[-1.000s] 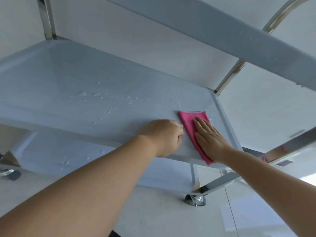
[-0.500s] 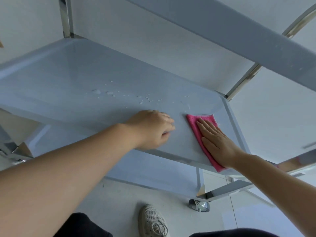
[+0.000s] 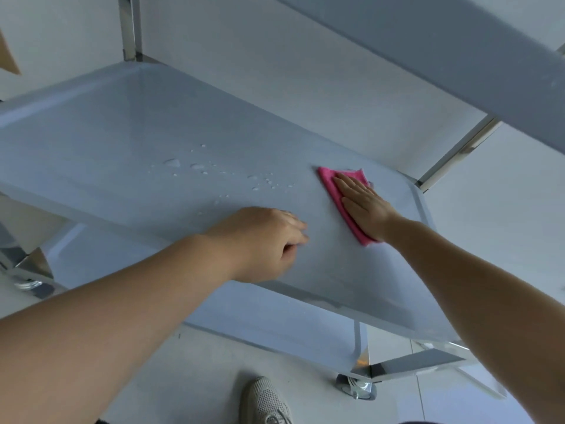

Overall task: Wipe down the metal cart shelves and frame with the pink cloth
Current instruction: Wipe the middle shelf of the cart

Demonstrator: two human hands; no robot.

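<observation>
A folded pink cloth (image 3: 328, 186) lies flat on the middle shelf (image 3: 122, 133) of the metal cart, towards its right end. My right hand (image 3: 362, 205) presses on the cloth with straight fingers and covers most of it. My left hand (image 3: 264, 243) rests on the shelf near its front edge, left of the cloth, with its fingers loosely curled and nothing in them. Several water drops (image 3: 198, 166) sit on the shelf, left of the cloth.
The top shelf edge (image 3: 443, 53) crosses overhead at the upper right. Chrome posts (image 3: 130, 29) (image 3: 458, 148) stand at the back corners. A lower shelf (image 3: 275, 319), a caster (image 3: 356, 387) and my shoe (image 3: 266, 402) are below on the pale floor.
My right hand has slid the cloth away from the front edge, farther back on the shelf. My left hand stays by the front edge. The view has shifted down, showing my shoe.
</observation>
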